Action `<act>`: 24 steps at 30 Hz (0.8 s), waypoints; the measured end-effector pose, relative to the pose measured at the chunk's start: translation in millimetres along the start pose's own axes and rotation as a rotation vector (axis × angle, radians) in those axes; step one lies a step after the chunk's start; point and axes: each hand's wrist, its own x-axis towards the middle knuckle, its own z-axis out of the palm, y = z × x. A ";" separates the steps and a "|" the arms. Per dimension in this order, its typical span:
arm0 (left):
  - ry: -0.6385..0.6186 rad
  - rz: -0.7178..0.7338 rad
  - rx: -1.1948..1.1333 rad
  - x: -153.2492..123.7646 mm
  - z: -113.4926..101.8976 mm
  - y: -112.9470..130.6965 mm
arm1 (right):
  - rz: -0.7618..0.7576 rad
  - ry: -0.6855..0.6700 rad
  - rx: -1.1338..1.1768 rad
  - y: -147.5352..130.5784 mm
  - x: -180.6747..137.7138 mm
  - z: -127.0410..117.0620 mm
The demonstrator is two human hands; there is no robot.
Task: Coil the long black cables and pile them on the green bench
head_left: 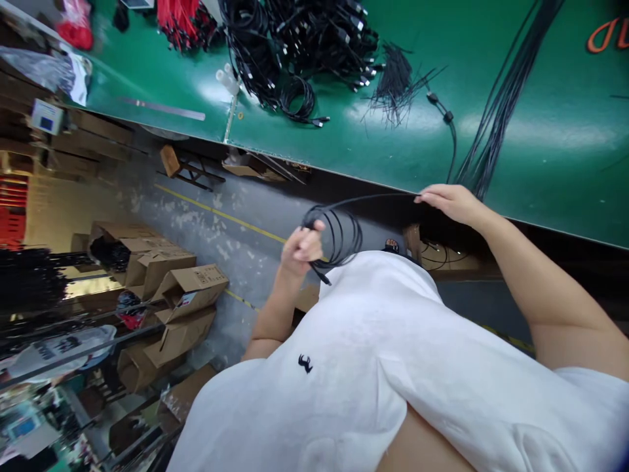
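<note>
- Two hands, seen in the head view, share one black cable point(344, 231), which lies just below the picture's centre.
- Left hand point(302, 249): closed in a fist around the cable's coiled loops, which fan out at its two o'clock.
- Right hand point(452, 203): palm down at the centre's two o'clock, fingers gently curled, their tips on the single strand running from the coil. I cannot tell whether they pinch it.
- Green table point(565, 157) fills twelve to three o'clock, carrying a heap of black leads point(295, 46), loose ties point(393, 85) and a long bundle point(501, 105).
- White shirt point(393, 341) sits at six o'clock and cardboard boxes point(187, 288) at eight.
</note>
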 end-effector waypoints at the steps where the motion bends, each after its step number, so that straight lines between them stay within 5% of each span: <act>1: 0.078 0.108 -0.076 -3.2 -4.4 8.5 | 0.038 0.046 -0.056 21.3 -7.5 3.3; 3: 0.183 0.253 -0.163 -7.4 -12.0 20.6 | 0.037 0.020 -0.167 43.4 -26.1 13.6; 5: 0.218 0.240 -0.129 -6.1 -16.0 22.8 | -0.116 -0.099 -0.257 29.4 -45.1 27.5; 9: 0.108 0.052 0.160 11.1 -12.6 -1.3 | -0.544 -0.296 -0.230 -72.9 -58.7 45.0; 12: -0.047 -0.057 0.303 21.3 -4.1 -31.5 | -0.615 -0.270 -0.183 -136.0 -36.8 39.4; 14: -0.175 -0.147 0.342 22.3 2.8 -47.6 | -0.574 -0.255 -0.167 -151.4 -17.7 32.4; 19: -0.368 -0.273 0.276 12.4 14.2 -50.6 | -0.407 -0.347 0.035 -124.0 7.7 18.6; 24: -0.164 -0.239 0.087 -4.9 -0.2 -23.1 | -0.035 -0.092 0.123 -29.5 2.7 3.4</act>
